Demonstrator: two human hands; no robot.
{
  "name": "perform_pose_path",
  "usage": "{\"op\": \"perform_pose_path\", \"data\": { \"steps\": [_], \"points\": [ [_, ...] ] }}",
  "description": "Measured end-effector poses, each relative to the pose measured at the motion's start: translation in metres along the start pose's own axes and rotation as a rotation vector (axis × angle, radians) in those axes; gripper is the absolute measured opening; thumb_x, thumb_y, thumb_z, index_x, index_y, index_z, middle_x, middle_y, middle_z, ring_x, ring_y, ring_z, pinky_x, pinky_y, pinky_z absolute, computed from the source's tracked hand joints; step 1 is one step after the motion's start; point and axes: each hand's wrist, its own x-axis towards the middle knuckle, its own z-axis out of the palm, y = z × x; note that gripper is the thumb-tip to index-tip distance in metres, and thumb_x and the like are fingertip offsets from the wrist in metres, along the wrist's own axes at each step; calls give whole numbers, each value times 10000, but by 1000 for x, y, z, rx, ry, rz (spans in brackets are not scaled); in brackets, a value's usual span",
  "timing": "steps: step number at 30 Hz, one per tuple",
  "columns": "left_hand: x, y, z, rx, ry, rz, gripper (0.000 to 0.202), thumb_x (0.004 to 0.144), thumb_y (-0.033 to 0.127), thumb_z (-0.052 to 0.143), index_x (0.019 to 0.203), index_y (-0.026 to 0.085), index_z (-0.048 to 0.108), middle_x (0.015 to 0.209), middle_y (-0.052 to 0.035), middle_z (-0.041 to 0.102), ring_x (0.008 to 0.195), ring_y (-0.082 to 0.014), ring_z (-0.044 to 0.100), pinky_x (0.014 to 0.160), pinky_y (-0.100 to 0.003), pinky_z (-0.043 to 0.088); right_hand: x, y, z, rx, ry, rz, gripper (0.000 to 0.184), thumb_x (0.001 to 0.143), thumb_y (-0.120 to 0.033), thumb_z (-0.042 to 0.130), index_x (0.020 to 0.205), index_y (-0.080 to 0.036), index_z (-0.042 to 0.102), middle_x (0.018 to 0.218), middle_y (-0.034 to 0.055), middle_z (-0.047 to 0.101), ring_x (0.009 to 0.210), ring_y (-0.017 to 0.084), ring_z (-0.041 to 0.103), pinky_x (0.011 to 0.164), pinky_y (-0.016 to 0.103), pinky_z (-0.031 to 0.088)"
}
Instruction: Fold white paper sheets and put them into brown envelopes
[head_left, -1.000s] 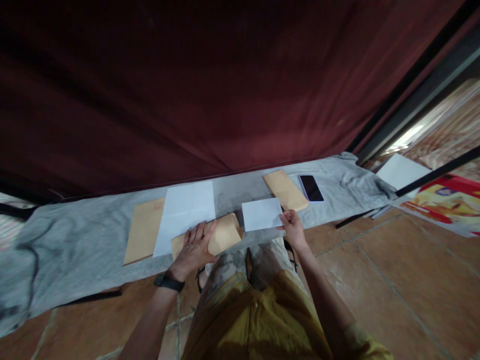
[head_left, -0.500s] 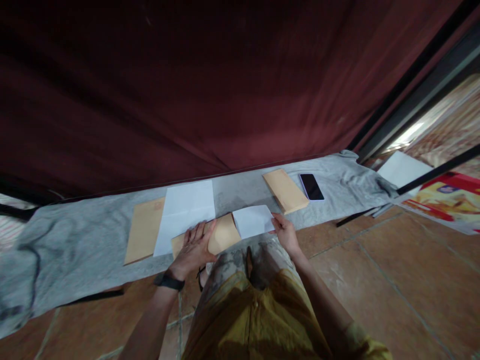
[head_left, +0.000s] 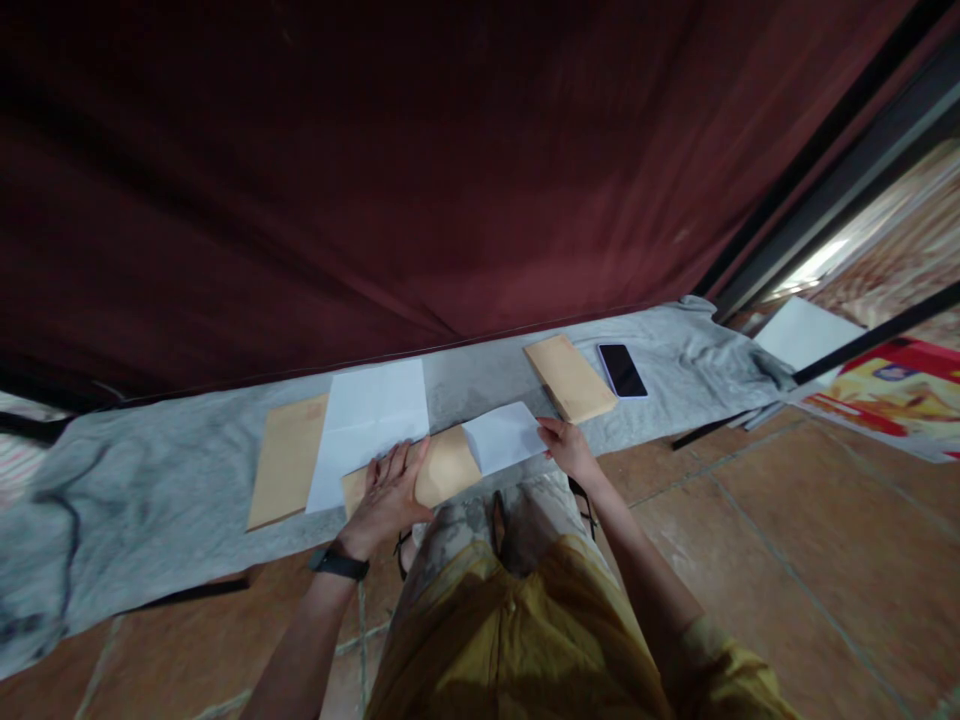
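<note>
A brown paper envelope (head_left: 450,466) lies at the near edge of the cloth-covered surface. My left hand (head_left: 385,500) rests flat over its left part, fingers spread. From the envelope's right end sticks out a folded white sheet of paper (head_left: 507,438), its left part hidden inside. The right edge of that sheet is pinched between the thumb and fingers of my right hand (head_left: 570,447). Just beyond my left hand lies a larger white sheet (head_left: 375,405) with a crease across it. It partly covers or abuts brown envelopes (head_left: 285,465) at the left.
A stack of brown envelopes (head_left: 571,380) lies to the right, beside a dark-screened phone (head_left: 622,370). Grey cloth (head_left: 172,470) covers the long narrow surface. A dark red curtain (head_left: 450,200) hangs behind it. On the right, a red and yellow printed box or board (head_left: 900,395) is near the tiled floor.
My right hand has shifted slightly away from me and to the left, and the folded sheet's right end has tilted up with it. My left hand stays on the envelope.
</note>
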Motion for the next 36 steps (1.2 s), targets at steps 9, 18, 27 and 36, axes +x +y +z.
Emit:
{"op": "perform_pose_path", "data": {
  "steps": [9,18,27,36],
  "points": [
    [1,2,0,29,14,19,1182,636,333,788,1607,224,123,1622,-200,268,1507,-388,231,1206,-598,131,14,-14,-3,-147,-137,18,312,890,-200,479,1026,-184,759,675,5,677,522,129,589,539,227,489],
    [3,0,-5,-49,-40,21,1200,639,340,770,1610,233,72,1606,-206,278,1506,-378,237,1198,-607,136,8,-1,28,2,-95,152,269,899,-216,439,958,-194,701,701,6,637,548,143,600,512,235,501],
    [5,-3,-8,-108,-51,15,1231,625,354,783,1607,275,46,1591,-166,318,1486,-380,280,1193,-623,110,7,10,27,30,-171,133,216,871,-270,479,836,-201,680,623,-15,587,531,141,567,516,235,463],
    [10,1,-2,-89,-17,78,1235,633,358,777,1609,280,25,1588,-169,318,1487,-376,277,1203,-617,114,3,1,38,-34,-209,79,205,841,-238,490,748,-191,666,578,-33,547,517,122,514,516,218,382]
  ]
}}
